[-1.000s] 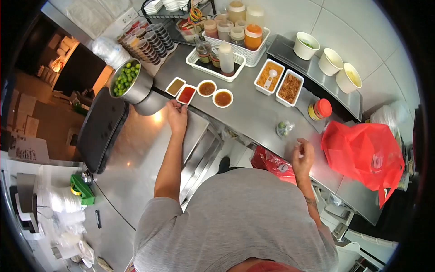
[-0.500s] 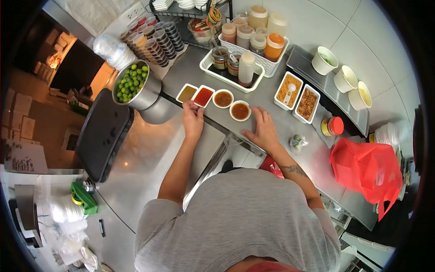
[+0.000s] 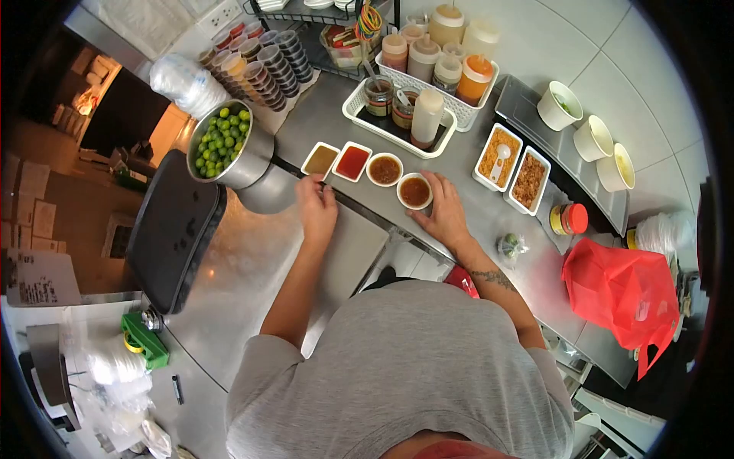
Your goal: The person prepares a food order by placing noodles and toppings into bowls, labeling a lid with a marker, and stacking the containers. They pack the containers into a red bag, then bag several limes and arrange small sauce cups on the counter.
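Note:
Four small sauce dishes stand in a row on the steel counter: a square one with brown sauce, a square one with red sauce, and two round cups. My right hand curls round the nearer round cup, thumb on one side and fingers on the other. My left hand rests at the counter's front edge just below the two square dishes, fingers loose, holding nothing.
A steel bowl of limes stands left of the dishes, above a black tray. Behind are a white basket of squeeze bottles, two tubs of fried toppings, three paper cups, a red-lidded jar and a red bag.
My right hand came from beside the red bag across the counter to the nearer round cup and closed round it. My left hand stayed by the square dishes, slipping slightly toward me.

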Demonstrator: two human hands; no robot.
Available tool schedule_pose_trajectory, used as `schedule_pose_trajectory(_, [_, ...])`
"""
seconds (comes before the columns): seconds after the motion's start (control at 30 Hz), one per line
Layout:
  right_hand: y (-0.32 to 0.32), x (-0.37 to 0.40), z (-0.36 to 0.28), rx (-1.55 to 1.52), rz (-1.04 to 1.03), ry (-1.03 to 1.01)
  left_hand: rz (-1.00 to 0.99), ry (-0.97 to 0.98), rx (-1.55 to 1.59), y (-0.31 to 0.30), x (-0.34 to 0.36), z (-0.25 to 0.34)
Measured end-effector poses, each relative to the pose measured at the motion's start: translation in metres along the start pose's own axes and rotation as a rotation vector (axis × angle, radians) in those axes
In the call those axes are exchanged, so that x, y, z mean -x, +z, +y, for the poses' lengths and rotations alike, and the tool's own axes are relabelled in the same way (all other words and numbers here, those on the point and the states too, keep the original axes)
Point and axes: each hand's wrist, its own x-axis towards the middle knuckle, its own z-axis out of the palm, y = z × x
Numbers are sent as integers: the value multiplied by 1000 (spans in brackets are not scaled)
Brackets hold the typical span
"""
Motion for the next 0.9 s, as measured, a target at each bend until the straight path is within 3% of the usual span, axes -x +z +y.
schedule_pose_trajectory(0.1, [2,-1,2,-5,22,-16,126,-42,-62,-9,-8,-8])
schedule_pose_trajectory(0.23, [3,-3,4,4,25,2,-71,-110,-39,-13,-23,-12])
schedule_pose_trajectory(0.63, [5,-3,7,-20,88,-16,-88,-29,27,5,-44,-17])
schedule_pose_trajectory(0.9, [3,-4,8,-36,72,17,-202,25,12,5,-46,-18])
